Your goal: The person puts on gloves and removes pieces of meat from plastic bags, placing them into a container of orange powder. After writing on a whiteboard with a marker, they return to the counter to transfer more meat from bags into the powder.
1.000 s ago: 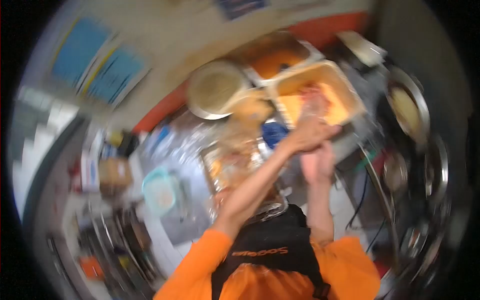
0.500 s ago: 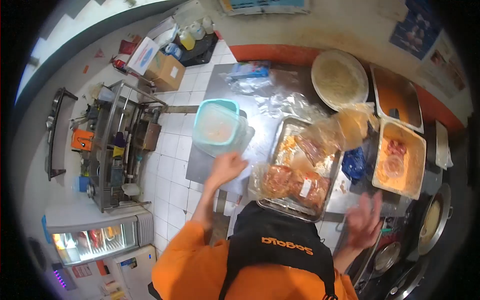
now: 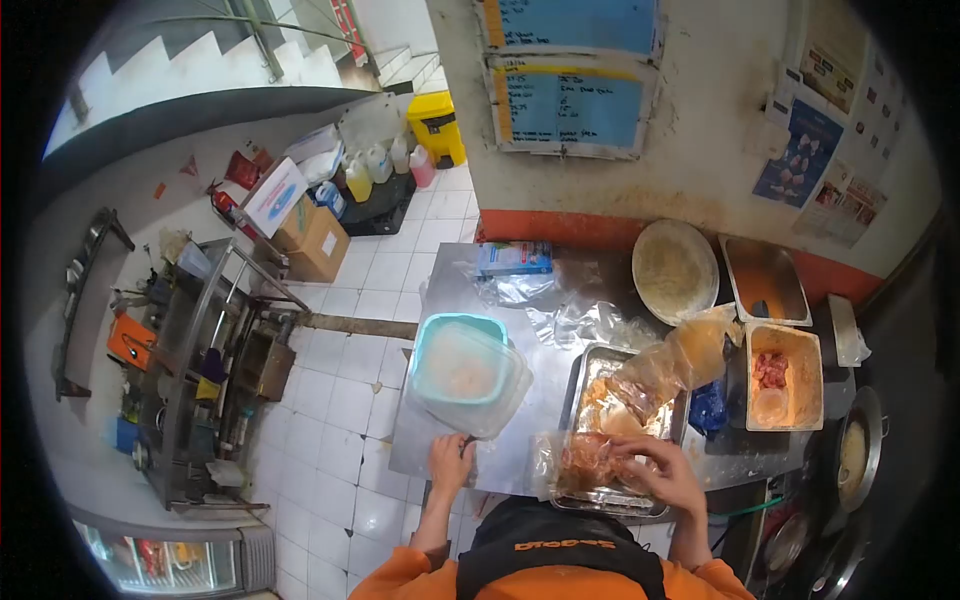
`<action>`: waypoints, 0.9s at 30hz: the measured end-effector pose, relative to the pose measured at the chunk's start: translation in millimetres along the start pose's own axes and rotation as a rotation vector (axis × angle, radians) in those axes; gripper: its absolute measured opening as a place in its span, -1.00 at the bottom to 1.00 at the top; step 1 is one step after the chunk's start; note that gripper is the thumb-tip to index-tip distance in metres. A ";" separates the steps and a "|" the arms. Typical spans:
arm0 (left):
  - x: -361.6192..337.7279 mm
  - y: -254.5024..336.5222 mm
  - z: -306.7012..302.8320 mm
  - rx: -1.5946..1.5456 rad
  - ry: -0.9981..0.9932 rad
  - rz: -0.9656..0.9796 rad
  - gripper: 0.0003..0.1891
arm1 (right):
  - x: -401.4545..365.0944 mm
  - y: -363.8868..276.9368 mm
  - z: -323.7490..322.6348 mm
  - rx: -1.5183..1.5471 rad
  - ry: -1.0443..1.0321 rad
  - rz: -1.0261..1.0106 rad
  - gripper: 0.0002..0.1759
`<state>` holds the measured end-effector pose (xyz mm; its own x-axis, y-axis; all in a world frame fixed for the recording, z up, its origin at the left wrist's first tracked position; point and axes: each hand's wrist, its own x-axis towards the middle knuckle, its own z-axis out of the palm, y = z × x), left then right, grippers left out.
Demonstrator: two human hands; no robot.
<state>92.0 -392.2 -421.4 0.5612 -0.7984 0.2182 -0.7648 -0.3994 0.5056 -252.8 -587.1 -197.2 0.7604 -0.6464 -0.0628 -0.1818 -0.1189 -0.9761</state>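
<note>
My left hand (image 3: 452, 463) is closed at the near edge of the steel table (image 3: 440, 260). A small dark thing pokes out of its fingers, too small to name. Just beyond it stands a turquoise tub (image 3: 460, 322), with a clear lid (image 3: 507, 398) lying tilted over it. My right hand (image 3: 665, 478) reaches over a metal tray (image 3: 575, 400), its fingers curled onto a plastic bag of marinated meat (image 3: 585, 460) and partly hiding it. Farther up in the tray lies another clear bag of meat (image 3: 640, 390).
Beyond the tray are crumpled clear plastic (image 3: 580, 325), a blue box (image 3: 515, 258) and a large round pan (image 3: 675, 270). To the right stand a container with raw meat (image 3: 808, 385), a metal pan (image 3: 765, 255), a blue bag (image 3: 709, 405) and a wok (image 3: 862, 450).
My right hand has moved from beside the tray onto the bag of meat. My left hand has come down to the table edge, below the tub. The camera view has tilted up.
</note>
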 end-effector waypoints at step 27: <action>38.9 89.2 -115.2 -0.722 -0.362 0.364 -0.71 | 100.6 -8.4 127.3 0.265 -0.373 0.025 -0.54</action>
<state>82.2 -406.9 -271.6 0.0938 -0.9629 0.2531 -0.4211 0.1920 0.8865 -95.4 -555.2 -221.8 0.9392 -0.3251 -0.1106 -0.0745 0.1217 -0.9898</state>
